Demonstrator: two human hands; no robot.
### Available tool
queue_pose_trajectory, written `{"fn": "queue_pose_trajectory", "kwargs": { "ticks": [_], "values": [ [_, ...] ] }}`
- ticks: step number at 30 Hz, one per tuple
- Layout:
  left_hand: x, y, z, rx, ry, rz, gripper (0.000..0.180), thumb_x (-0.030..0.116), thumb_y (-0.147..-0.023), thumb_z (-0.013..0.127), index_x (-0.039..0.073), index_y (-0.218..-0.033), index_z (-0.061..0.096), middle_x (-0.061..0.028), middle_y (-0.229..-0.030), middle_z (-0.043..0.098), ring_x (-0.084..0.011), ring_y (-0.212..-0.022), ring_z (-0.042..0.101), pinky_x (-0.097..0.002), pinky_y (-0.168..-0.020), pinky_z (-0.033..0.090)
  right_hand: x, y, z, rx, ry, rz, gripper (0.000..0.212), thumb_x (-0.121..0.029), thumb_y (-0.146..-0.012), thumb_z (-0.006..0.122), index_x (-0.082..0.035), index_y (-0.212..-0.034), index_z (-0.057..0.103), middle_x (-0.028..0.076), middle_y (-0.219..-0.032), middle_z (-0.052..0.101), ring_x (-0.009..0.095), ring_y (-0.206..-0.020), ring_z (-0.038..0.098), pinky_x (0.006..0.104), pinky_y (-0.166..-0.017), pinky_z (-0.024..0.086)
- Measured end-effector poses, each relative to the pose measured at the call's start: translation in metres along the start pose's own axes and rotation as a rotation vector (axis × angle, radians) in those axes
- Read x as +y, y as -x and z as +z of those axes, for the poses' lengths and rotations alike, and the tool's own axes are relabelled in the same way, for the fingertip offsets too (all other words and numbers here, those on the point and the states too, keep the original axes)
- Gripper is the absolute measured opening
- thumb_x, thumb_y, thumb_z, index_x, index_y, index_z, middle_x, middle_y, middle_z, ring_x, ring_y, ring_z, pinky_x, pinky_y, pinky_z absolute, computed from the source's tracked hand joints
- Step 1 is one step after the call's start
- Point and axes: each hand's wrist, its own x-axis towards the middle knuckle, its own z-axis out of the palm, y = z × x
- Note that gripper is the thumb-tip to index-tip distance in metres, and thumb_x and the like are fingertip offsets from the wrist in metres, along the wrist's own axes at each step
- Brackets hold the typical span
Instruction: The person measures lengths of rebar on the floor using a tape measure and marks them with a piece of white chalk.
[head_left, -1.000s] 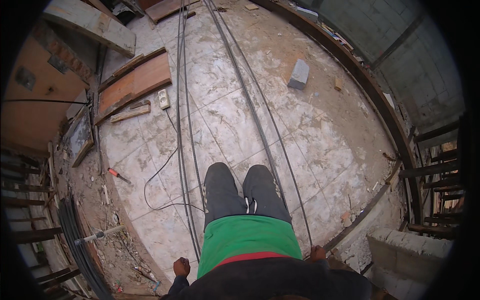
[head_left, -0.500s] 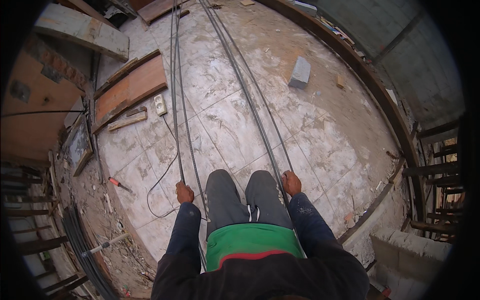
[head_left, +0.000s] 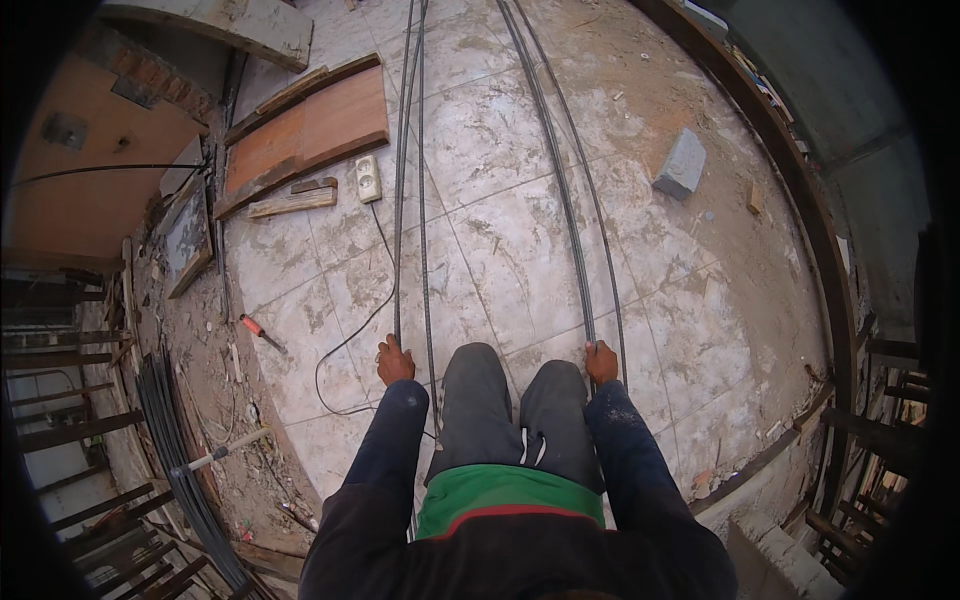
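Note:
Two pairs of long steel reinforcing bars run away from me across a dusty tiled floor (head_left: 500, 230). My left hand (head_left: 394, 360) is closed around the left pair of bars (head_left: 410, 180). My right hand (head_left: 601, 362) is closed around the right pair of bars (head_left: 570, 220). Both arms are in dark blue sleeves and reach down beside my knees, which are in grey trousers (head_left: 510, 400). Both pairs of bars pass under my body at the lower edge.
A white power strip (head_left: 369, 178) with a black cable (head_left: 345, 345) lies left of the bars, near wooden boards (head_left: 310, 130). A grey block (head_left: 681, 164) sits at the right. A red-handled tool (head_left: 258, 331) and more bars (head_left: 175, 440) lie at the left edge.
My hands came up from beside my hips one second ago and went forward onto the two pairs of bars, then moved slightly further along them. The view tilted forward.

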Motion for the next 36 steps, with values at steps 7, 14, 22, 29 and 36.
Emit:
{"fn": "queue_pose_trajectory", "kwargs": {
  "ticks": [7, 14, 22, 29, 36],
  "values": [
    [-0.012, -0.034, 0.020, -0.074, -0.002, 0.010, 0.025, 0.012, -0.087, 0.058, 0.004, -0.109, 0.048, -0.0193, -0.095, 0.064, -0.0386, -0.085, 0.066, -0.0480, -0.073, 0.054, -0.019, 0.021, -0.017, 0.090, 0.414, -0.112, 0.036, -0.038, -0.097, 0.050, -0.003, -0.101, 0.060, 0.025, -0.091, 0.067, 0.042, -0.088, 0.066, 0.0526, -0.078, 0.051],
    [-0.032, -0.036, 0.004, -0.228, 0.182, 0.144, 0.024, 0.016, -0.085, 0.057, -0.002, -0.102, 0.053, -0.0272, -0.090, 0.065, -0.0442, -0.085, 0.064, -0.0525, -0.075, 0.051, -0.016, 0.022, -0.039, -0.066, 0.359, -0.178, 0.042, -0.039, -0.097, 0.047, 0.001, -0.105, 0.057, 0.026, -0.094, 0.067, 0.044, -0.093, 0.064, 0.0524, -0.082, 0.050],
    [-0.071, -0.010, -0.012, -0.281, 0.322, 0.249, 0.029, 0.020, -0.084, 0.062, -0.003, -0.098, 0.053, -0.0297, -0.085, 0.065, -0.0475, -0.084, 0.064, -0.0522, -0.076, 0.050, 0.022, 0.065, -0.049, 0.080, 0.298, -0.313, 0.035, -0.036, -0.097, 0.049, -0.001, -0.096, 0.057, 0.024, -0.084, 0.066, 0.044, -0.084, 0.064, 0.0529, -0.075, 0.050],
    [-0.153, 0.107, -0.005, -0.370, 0.262, 0.268, 0.026, 0.018, -0.084, 0.062, -0.003, -0.096, 0.053, -0.0298, -0.083, 0.064, -0.0478, -0.083, 0.062, -0.0539, -0.075, 0.049, 0.118, 0.159, -0.036, 0.012, 0.356, -0.270, 0.033, -0.033, -0.096, 0.051, -0.001, -0.091, 0.055, 0.025, -0.078, 0.064, 0.045, -0.078, 0.062, 0.0536, -0.071, 0.048],
    [-0.234, 0.220, 0.013, -0.514, 0.169, 0.135, 0.025, 0.016, -0.083, 0.065, -0.002, -0.098, 0.055, -0.0277, -0.087, 0.066, -0.0461, -0.086, 0.063, -0.0525, -0.077, 0.050, 0.189, 0.271, -0.010, -0.135, 0.383, -0.157, 0.031, -0.033, -0.095, 0.053, -0.001, -0.097, 0.057, 0.025, -0.086, 0.065, 0.044, -0.084, 0.063, 0.0538, -0.074, 0.049]
  ]
}}
